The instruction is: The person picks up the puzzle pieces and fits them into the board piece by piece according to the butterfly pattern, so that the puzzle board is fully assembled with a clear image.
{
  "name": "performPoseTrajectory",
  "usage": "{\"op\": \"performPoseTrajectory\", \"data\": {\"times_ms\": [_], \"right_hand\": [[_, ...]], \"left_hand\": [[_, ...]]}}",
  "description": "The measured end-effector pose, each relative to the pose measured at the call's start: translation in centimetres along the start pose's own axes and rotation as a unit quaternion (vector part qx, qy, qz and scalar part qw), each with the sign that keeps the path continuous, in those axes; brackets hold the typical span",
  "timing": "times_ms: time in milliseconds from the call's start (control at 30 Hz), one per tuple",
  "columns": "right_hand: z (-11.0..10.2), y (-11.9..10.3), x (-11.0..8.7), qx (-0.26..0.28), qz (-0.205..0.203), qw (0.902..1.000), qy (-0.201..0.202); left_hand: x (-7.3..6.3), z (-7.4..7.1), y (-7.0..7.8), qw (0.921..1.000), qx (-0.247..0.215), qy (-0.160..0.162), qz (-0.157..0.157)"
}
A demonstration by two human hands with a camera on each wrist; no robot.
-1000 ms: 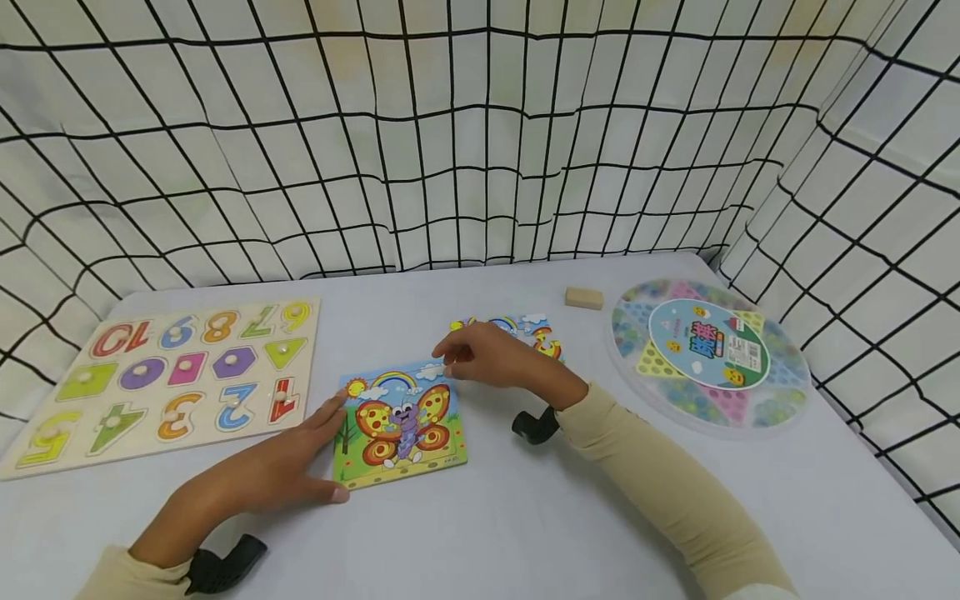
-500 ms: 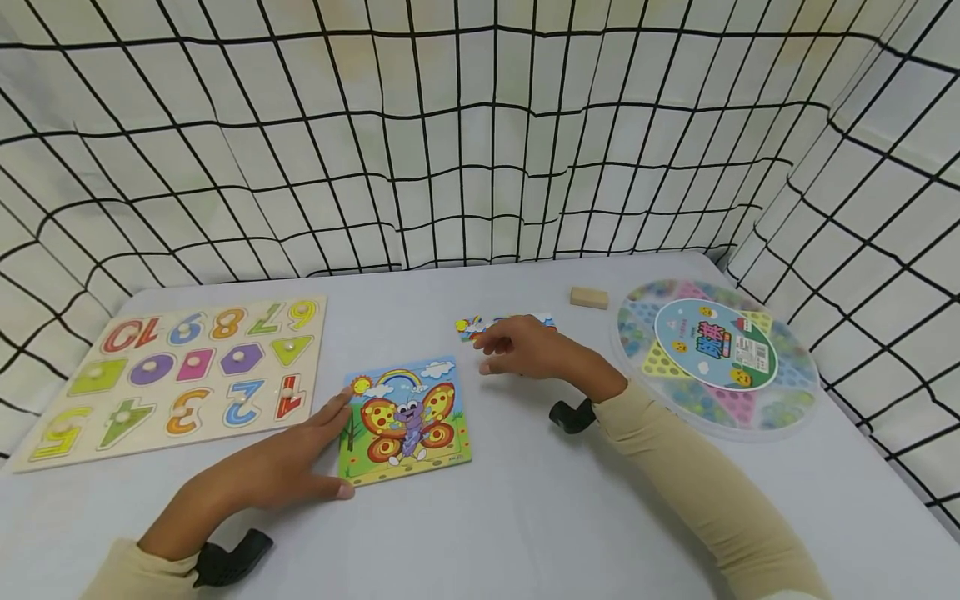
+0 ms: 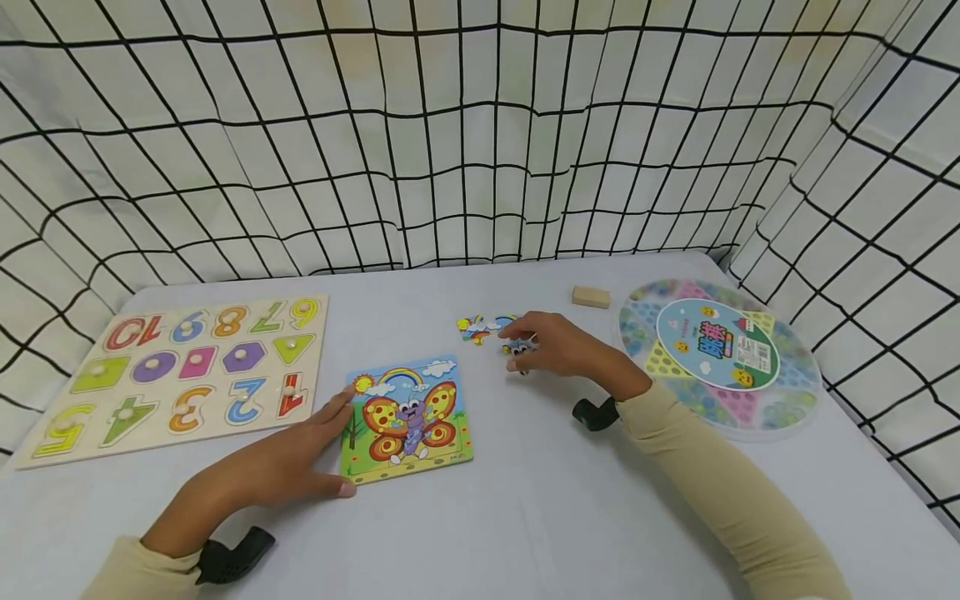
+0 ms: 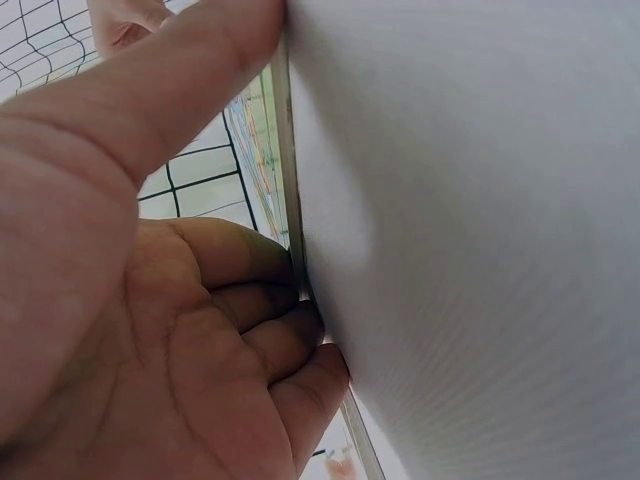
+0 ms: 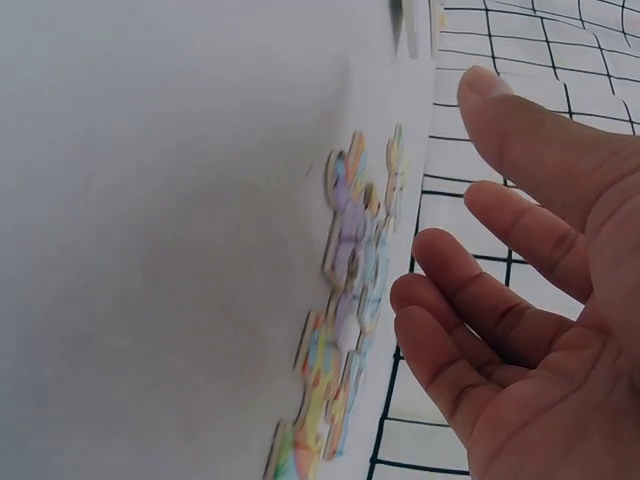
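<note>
A square butterfly jigsaw puzzle [image 3: 408, 421] lies flat on the table. My left hand [image 3: 273, 462] rests along its left edge, thumb at the lower corner and fingers touching higher up. In the left wrist view, the fingers of my left hand [image 4: 215, 340] meet the thin edge of the puzzle board [image 4: 290, 170]. Over loose jigsaw pieces [image 3: 475, 328] behind the puzzle hovers my right hand [image 3: 558, 350], its fingers loosely bent. In the right wrist view, nothing lies between the fingers of my right hand [image 5: 530, 300]; the jigsaw pieces [image 5: 345, 240] lie beyond them.
A wooden number and shape board [image 3: 168, 442] lies at the left. At the right is a round clear-covered game box [image 3: 716, 346] with a blue label. A small wooden block [image 3: 591, 297] lies at the back. Black netting [image 3: 465, 142] over white cloth surrounds the table.
My right hand has moved from the puzzle's upper right corner rightward to the loose pieces, several of which now show. My left hand has stayed at the puzzle's edge.
</note>
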State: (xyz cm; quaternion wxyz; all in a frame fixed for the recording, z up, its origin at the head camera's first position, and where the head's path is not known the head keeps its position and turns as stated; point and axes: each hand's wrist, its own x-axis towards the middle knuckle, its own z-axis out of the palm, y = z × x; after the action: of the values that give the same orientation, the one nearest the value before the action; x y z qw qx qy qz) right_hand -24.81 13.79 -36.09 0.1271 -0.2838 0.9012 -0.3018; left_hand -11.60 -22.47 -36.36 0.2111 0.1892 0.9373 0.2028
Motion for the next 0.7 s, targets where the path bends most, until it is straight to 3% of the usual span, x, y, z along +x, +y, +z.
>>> {"op": "performPoseTrajectory", "data": {"times_ms": [700], "right_hand": [[-0.2,1.4,-0.3,-0.036,-0.008,0.9993,0.007]], "left_hand": [[-0.1,0.0,0.1,1.0000,0.002,0.001,0.000]]}}
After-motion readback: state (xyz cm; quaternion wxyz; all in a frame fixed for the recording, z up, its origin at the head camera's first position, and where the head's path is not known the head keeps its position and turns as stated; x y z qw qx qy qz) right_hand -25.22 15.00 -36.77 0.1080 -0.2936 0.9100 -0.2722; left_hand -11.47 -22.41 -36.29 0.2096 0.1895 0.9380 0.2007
